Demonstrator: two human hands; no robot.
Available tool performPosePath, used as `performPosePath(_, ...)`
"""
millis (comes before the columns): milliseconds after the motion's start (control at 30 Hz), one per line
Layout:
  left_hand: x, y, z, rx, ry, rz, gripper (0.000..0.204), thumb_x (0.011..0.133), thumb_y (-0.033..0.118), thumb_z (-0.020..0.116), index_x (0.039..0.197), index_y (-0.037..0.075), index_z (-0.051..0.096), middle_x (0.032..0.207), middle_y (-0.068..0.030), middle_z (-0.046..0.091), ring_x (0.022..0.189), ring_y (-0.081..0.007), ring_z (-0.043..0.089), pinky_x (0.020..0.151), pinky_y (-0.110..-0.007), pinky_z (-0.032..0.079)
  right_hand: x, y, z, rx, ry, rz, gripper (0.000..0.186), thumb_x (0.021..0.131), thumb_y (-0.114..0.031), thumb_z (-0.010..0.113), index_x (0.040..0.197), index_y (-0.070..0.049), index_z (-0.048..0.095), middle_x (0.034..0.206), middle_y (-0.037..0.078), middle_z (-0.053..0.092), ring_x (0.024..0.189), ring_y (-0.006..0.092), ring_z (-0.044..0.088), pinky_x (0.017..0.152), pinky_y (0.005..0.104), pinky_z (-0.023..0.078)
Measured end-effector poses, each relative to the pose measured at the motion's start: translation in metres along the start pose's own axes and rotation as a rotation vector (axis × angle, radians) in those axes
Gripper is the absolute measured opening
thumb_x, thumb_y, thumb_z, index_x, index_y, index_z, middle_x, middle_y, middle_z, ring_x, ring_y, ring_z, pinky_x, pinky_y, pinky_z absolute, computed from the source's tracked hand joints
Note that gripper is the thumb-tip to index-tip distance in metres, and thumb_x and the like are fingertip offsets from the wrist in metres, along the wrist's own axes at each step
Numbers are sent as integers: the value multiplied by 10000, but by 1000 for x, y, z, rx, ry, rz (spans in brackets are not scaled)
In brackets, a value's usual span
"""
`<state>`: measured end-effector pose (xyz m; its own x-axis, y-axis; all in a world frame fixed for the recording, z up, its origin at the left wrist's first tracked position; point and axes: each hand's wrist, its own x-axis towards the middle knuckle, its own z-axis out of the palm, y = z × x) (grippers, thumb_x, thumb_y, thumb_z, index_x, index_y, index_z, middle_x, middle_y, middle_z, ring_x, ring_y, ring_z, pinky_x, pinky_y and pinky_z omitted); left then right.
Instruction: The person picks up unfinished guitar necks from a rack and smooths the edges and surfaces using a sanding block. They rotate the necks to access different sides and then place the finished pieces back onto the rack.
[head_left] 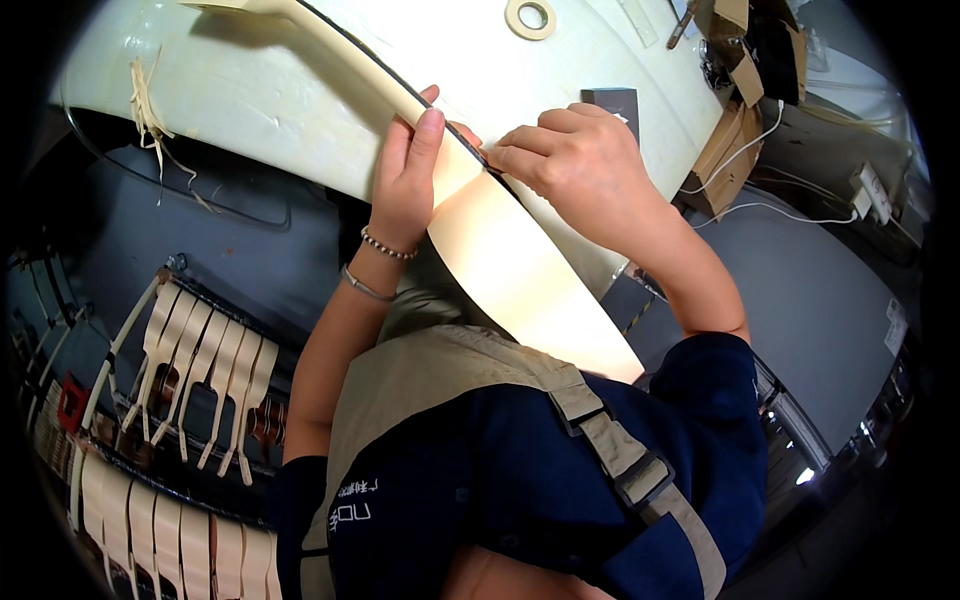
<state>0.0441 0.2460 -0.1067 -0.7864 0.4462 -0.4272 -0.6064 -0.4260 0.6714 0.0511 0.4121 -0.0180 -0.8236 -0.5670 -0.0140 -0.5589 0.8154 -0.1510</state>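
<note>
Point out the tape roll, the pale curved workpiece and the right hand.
Tape roll (513,19): head view, left part of its ring.
Pale curved workpiece (522,268): head view, its broad face.
Right hand (588,163): head view, back of the hand.

Worktable (590,68): one. On it: one tape roll (515,22), one dark box (622,101), one clump of pale strips (148,115). At its near edge: one left hand (408,180), one right hand (588,165), one curved pale panel (530,262). Left, nearer than it: two rows of pale pieces (205,340), piece count unclear.

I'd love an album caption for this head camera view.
Left hand grips a pale curved panel while the right hand touches its dark edge.
</note>
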Motion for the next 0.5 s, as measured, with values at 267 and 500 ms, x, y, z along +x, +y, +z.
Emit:
performPosePath(267, 0, -1, 1, -2, 10, 9, 476, 979, 261, 378, 1303, -74, 282, 853, -98, 598, 752, -121, 561, 691, -255, 474, 2, -1, 2, 80, 24, 72, 74, 651, -117, 603, 711, -121, 646, 635, -19, 593, 604, 152, 585, 532, 277, 432)
performPosePath(500, 0, -1, 0, 25, 7, 8, 483, 980, 266, 375, 1300, -84, 283, 852, -94, 598, 745, -115, 558, 694, -252, 473, 1, 3, -1, 107, -24, 49, 85, 652, -110, 601, 719, -117, 653, 639, -15, 596, 601, 159, 589, 525, 287, 443)
